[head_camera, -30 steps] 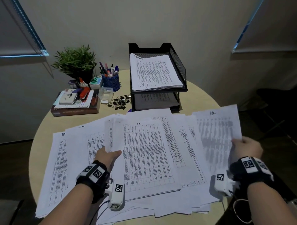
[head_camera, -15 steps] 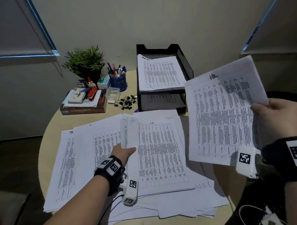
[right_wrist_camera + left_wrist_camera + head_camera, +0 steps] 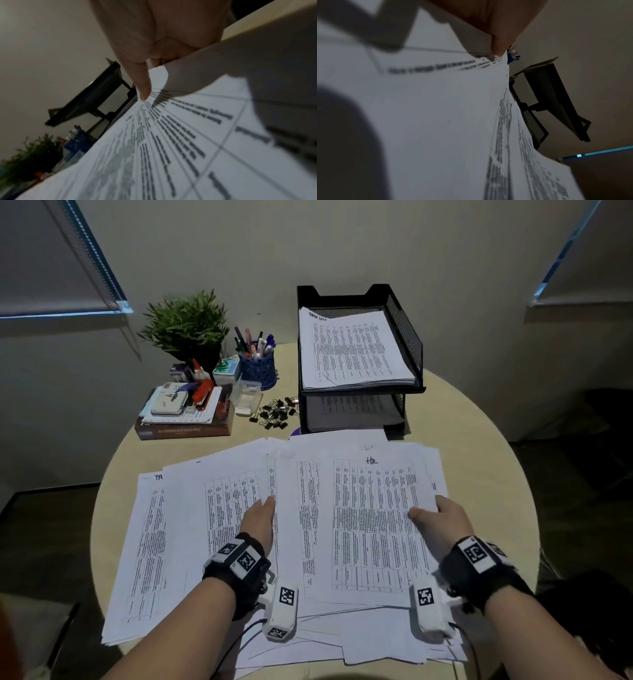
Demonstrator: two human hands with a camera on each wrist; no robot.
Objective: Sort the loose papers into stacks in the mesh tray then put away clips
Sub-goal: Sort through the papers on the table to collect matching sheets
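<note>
Loose printed papers cover the near half of the round table. My right hand pinches the right edge of the sheet marked "HR", thumb on top; the sheet lies on the pile. My left hand holds the left edge of a middle sheet, thumb above and fingers tucked beneath. The black two-tier mesh tray stands at the back with a paper stack on its top tier and more below. Black binder clips lie heaped left of the tray. The tray shows in both wrist views.
At the back left stand a potted plant, a blue pen cup, a small clear box and a book with stationery on it. Bare table shows right of the papers.
My right hand raised the "HR" sheet up to the right, then brought it down flat onto the pile's right-middle. My left hand stayed at the middle sheet's edge.
</note>
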